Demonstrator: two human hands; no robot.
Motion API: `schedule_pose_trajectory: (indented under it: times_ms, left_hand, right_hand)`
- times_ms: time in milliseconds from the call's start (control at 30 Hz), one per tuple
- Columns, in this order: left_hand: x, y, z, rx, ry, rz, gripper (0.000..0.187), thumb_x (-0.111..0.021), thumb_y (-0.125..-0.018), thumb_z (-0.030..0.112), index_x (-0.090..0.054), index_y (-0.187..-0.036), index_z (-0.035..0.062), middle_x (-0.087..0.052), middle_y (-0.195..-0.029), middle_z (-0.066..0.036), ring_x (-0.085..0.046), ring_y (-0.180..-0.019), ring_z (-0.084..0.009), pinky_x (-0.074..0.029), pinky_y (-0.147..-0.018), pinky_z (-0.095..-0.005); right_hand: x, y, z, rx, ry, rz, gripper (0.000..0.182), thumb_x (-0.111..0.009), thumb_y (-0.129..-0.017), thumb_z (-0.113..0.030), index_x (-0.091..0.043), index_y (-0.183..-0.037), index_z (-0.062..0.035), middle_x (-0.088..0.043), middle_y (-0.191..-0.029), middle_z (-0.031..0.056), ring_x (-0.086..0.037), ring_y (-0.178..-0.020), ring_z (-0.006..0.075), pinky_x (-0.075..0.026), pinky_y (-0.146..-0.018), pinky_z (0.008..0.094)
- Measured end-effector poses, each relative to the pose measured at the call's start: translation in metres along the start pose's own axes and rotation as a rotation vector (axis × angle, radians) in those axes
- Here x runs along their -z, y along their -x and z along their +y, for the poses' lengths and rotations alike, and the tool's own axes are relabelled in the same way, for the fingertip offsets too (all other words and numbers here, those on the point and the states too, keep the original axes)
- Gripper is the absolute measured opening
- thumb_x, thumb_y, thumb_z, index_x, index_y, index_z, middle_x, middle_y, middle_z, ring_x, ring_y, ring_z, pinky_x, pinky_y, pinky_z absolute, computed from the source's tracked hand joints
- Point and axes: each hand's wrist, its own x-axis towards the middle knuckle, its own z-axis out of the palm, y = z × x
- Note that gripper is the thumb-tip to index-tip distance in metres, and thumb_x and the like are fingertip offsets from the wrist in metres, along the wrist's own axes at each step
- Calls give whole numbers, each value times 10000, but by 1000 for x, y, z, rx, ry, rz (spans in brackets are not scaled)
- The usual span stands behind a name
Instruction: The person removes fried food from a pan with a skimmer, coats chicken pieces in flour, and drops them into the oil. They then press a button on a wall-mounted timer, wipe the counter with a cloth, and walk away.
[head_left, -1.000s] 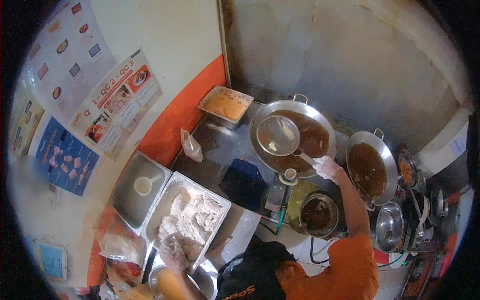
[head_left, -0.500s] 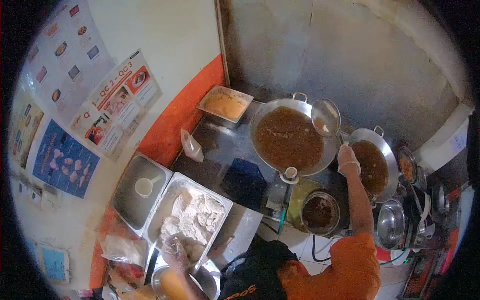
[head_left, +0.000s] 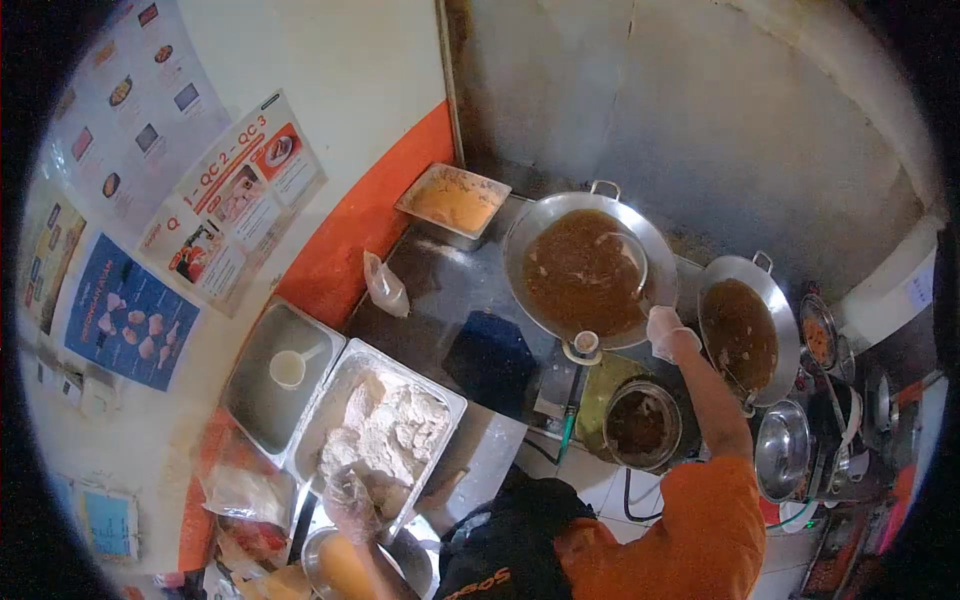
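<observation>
My right hand (head_left: 672, 335), in a clear plastic glove, is closed round the handle of a round skimmer (head_left: 641, 270). The skimmer's head is dipped in the brown oil of the large wok (head_left: 518, 222), at its right side. My left hand (head_left: 350, 505), gloved and dusted with flour, lies at the near end of a metal tray (head_left: 452, 440). Its fingers are loosely extended towards the floured pieces (head_left: 395, 430) heaped in the tray, and nothing shows in its grasp. Below that hand is a bowl of orange liquid (head_left: 340, 565).
A second wok of oil (head_left: 740, 335) stands on the right, with a metal bowl (head_left: 783, 450) beside it. In front is a dark-filled pot (head_left: 642, 424). A tray with orange residue (head_left: 453, 203), a plastic bag (head_left: 385, 285) and a tray with a white scoop (head_left: 288, 369) are at left.
My right hand has moved left and down, bringing the skimmer from above the large wok's right rim into the oil. My left hand stays at the flour tray.
</observation>
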Motion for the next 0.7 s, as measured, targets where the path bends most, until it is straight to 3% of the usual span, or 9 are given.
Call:
schedule_pose_trajectory:
  times_ms: [133, 233, 300, 433, 567, 633, 700]
  left_hand:
    - [3, 0, 9, 9, 53, -15, 190, -614, -862, 120, -672, -1007, 13, -683, -896, -120, -643, -801, -212, -502, -744, -336]
    - [-2, -4, 0, -83, -76, 29, 120, -604, -863, 117, -671, -935, 50, -662, -795, -135, -616, -692, -281, -479, -653, -369]
    - [0, -3, 3, -95, -56, 23, 119, -606, -860, 118, -673, -931, 50, -661, -795, -133, -616, -700, -282, -480, -658, -374]
    - [-11, -1, -40, 18, 105, -14, 127, -612, -857, 121, -673, -946, 53, -660, -802, -136, -619, -712, -284, -483, -668, -385]
    - [-2, 0, -13, -117, 37, 33, 140, -620, -859, 129, -669, -968, 59, -661, -812, -136, -626, -708, -280, -488, -662, -383]
    - [-1, -1, -12, -146, -21, 25, 144, -621, -861, 134, -666, -976, 59, -662, -817, -132, -628, -707, -276, -490, -660, -381]
    - [-1, -2, -15, -141, 1, 21, 145, -622, -859, 134, -666, -974, 57, -660, -822, -131, -629, -717, -276, -490, -662, -383]
  right_hand:
    - [48, -9, -13, 174, -26, -43, 174, -584, -832, -136, -732, -895, -70, -687, -858, 97, -674, -800, 293, -543, -703, 348]
    - [50, -14, -18, 316, 123, 113, 223, -587, -866, -203, -723, -1013, -104, -694, -912, 86, -667, -891, 272, -531, -768, 340]
    - [59, -13, -26, 142, -312, 42, 251, -585, -877, -238, -703, -1050, -99, -686, -988, 90, -640, -968, 272, -512, -816, 349]
    - [35, -31, -33, -36, -641, 5, 273, -542, -923, -257, -667, -1110, -103, -628, -1188, 112, -577, -1088, 272, -474, -892, 366]
    - [87, -2, -34, 96, -564, -32, 257, -507, -950, -244, -665, -1101, -108, -570, -1276, 162, -562, -1094, 268, -453, -907, 368]
    - [77, -4, -27, 232, -368, 37, 275, -489, -961, -257, -658, -1126, -115, -539, -1314, 181, -550, -1109, 262, -438, -920, 378]
    - [34, -19, -19, 331, -350, 140, 299, -548, -910, -244, -655, -1121, -61, -619, -1127, 165, -611, -961, 273, -483, -814, 394]
